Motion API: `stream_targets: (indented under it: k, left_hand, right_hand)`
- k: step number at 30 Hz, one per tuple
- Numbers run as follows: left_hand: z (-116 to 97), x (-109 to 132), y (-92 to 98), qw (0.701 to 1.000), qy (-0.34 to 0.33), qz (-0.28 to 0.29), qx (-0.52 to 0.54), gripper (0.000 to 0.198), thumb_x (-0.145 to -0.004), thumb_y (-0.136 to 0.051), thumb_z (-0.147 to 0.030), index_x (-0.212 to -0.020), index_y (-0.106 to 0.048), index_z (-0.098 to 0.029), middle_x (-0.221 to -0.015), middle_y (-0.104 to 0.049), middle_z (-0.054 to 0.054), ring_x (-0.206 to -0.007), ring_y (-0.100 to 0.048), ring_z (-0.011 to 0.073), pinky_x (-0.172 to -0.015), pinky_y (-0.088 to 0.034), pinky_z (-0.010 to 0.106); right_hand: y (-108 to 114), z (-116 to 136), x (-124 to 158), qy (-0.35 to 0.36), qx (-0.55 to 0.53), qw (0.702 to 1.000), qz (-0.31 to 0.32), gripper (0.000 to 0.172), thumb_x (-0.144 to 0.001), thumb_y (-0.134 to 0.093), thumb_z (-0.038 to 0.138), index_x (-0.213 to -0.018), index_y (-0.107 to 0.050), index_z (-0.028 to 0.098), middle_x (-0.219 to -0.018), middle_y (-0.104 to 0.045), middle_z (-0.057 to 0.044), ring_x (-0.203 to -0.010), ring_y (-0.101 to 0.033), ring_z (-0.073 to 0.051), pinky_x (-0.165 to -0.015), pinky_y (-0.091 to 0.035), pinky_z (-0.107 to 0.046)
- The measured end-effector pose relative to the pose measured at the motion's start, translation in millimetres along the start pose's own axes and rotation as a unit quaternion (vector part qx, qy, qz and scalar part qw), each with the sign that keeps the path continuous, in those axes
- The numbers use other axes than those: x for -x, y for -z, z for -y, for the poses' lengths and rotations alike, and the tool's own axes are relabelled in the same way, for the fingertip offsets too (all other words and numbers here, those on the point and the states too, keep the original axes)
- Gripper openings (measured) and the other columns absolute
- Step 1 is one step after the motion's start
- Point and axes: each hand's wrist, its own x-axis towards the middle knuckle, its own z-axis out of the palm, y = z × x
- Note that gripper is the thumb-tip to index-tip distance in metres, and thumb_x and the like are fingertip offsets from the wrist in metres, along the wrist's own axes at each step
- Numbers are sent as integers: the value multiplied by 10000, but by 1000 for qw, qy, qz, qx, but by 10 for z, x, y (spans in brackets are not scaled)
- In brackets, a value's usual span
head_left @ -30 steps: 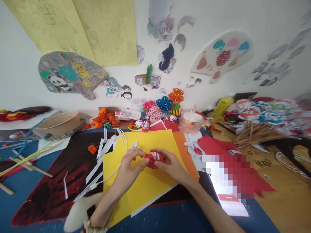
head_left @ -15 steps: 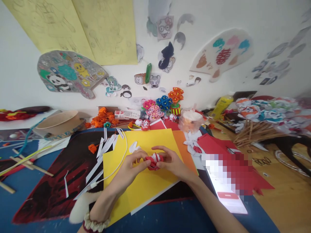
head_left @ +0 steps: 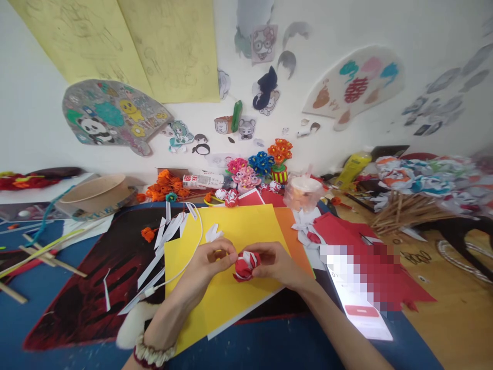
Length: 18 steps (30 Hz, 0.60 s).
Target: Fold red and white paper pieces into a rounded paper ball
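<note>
A small red and white folded paper flower point(head_left: 245, 265) sits between both hands above a yellow sheet of paper point(head_left: 231, 226). My right hand point(head_left: 274, 262) has its fingers curled round the flower's right side and holds it. My left hand point(head_left: 209, 261) pinches the flower's left edge with thumb and fingertips closed. A beaded band and a white fluffy cuff point(head_left: 133, 324) are at my left wrist. A white cable point(head_left: 185, 267) runs under my left hand.
Orange paper point(head_left: 295, 231) and red paper point(head_left: 339, 231) lie to the right, beside a lit phone point(head_left: 364, 313). White paper strips point(head_left: 165, 236) lie to the left. At the back stand finished paper flowers point(head_left: 258, 167), a plastic cup point(head_left: 302, 192), a paper bowl point(head_left: 94, 192) and wooden sticks point(head_left: 404, 210).
The flower has been turned and lowered a little between the hands. My left fingers have closed into a tighter pinch at its edge; my right index finger has curled down onto it.
</note>
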Motion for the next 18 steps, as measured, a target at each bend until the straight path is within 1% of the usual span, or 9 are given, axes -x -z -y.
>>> stream_targets:
  k: [3,6,9,11,15,18]
  left_hand:
    - [-33,8,19,1000,-2,18,-4,305,-781,-702,-458,-715,-626,-171,-820,-553,27,-818,-495,185,-729,-367,277]
    - [-53,11,45,999,12,34,-24,332,-796,-671,-504,-759,-612,-179,-841,-542,23,-820,-479,183,-722,-350,278]
    - [-45,8,60,999,11,14,-33,332,-771,-696,-502,-787,-575,-194,-808,-494,1,-805,-457,176,-704,-331,271]
    - [-43,9,65,999,0,13,-44,330,-788,-677,-501,-764,-564,-193,-805,-486,1,-809,-450,176,-708,-325,273]
    - [-67,24,59,997,-9,59,-50,322,-833,-635,-473,-718,-558,-183,-813,-513,9,-794,-452,174,-729,-329,286]
    - [-67,35,41,996,-14,66,-52,308,-848,-622,-455,-724,-542,-184,-807,-502,4,-780,-442,169,-720,-326,284]
  right_hand:
    - [-9,0,3,5,-10,1000,-4,456,-544,-918,339,-950,-762,204,-910,-739,-37,-800,-663,-166,-796,-532,-318]
    - [-6,5,-1,4,-10,1000,-9,454,-543,-919,336,-950,-761,211,-908,-739,-34,-805,-662,-166,-802,-529,-321]
    - [5,8,-8,15,-6,1000,-16,454,-543,-918,352,-946,-760,215,-930,-737,-38,-827,-664,-170,-818,-525,-326]
    - [12,9,-12,25,-3,1000,-16,459,-547,-914,369,-952,-758,218,-952,-734,-43,-846,-664,-176,-832,-523,-336]
    - [19,12,-12,28,10,1000,-8,464,-567,-903,380,-971,-748,210,-960,-725,-48,-867,-662,-190,-847,-519,-357]
    - [16,7,-3,18,7,1000,4,459,-574,-903,364,-973,-746,202,-935,-724,-43,-854,-660,-184,-840,-518,-351]
